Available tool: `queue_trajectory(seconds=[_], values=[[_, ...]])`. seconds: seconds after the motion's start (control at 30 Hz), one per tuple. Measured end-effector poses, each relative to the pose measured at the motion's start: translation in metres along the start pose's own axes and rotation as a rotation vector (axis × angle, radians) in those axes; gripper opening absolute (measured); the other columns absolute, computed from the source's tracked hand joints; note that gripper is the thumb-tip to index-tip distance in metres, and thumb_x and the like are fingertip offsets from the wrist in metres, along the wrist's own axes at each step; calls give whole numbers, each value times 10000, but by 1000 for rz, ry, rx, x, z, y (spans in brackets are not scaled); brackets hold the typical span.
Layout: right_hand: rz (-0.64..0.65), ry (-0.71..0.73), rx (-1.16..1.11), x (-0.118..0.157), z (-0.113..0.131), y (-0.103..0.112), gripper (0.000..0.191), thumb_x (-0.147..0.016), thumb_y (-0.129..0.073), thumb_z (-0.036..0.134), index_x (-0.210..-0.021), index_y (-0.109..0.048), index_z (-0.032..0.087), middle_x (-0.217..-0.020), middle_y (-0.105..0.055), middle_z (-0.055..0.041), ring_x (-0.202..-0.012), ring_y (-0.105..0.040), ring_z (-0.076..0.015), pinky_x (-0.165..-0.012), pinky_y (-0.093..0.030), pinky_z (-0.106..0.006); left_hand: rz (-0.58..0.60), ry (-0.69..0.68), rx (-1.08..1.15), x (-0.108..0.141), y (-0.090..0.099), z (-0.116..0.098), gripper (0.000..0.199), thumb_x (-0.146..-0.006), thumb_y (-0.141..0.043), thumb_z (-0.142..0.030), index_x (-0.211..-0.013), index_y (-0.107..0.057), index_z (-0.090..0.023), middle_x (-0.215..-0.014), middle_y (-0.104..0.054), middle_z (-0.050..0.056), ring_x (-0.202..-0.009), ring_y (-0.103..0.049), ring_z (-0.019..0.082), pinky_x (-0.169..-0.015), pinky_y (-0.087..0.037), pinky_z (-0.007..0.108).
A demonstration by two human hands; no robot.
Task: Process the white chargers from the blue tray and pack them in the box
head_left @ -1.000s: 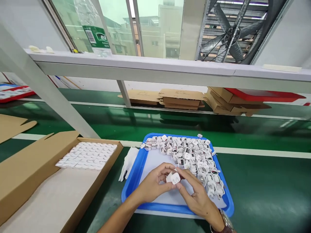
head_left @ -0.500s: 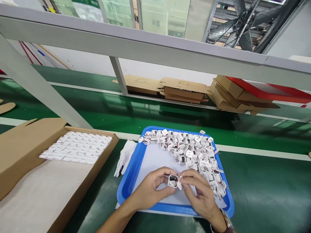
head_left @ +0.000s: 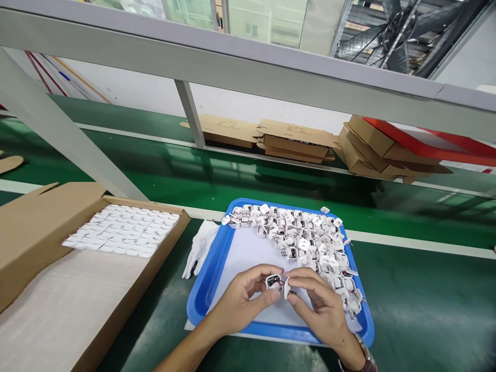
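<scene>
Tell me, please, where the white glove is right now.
In the head view, the white glove lies left of centre, between the blue tray and the open cardboard box.

A single head-worn camera looking forward and steeply down from above the shallow blue plastic tray (head_left: 207, 281), near the green tabletop (head_left: 422, 305), brown cardboard box (head_left: 132, 289) at lower left, pale grey metal rail (head_left: 248, 62) crossing the upper view, window (head_left: 267, 23) beyond
</scene>
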State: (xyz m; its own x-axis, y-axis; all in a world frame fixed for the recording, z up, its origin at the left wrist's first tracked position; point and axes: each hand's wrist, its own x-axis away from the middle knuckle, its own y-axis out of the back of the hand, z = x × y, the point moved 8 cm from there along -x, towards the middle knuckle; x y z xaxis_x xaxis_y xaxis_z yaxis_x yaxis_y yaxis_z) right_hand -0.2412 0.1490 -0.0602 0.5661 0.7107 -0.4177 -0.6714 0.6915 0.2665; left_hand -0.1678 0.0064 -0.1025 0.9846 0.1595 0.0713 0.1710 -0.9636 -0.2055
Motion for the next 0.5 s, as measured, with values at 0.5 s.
queue_trajectory(seconds=[0.5], values=[[-134,183,289,8,20,-6,132,-936,-704,116,-1015,-656,211,-876,-692,-77,-756,-688,-218,-625,-582,-344,-170,-122,-23,-1,4,4,226,-928,-739,-357,-1050,-780,-170,-1119,-759,130,-1014,-731,250,-843,-613,319]])
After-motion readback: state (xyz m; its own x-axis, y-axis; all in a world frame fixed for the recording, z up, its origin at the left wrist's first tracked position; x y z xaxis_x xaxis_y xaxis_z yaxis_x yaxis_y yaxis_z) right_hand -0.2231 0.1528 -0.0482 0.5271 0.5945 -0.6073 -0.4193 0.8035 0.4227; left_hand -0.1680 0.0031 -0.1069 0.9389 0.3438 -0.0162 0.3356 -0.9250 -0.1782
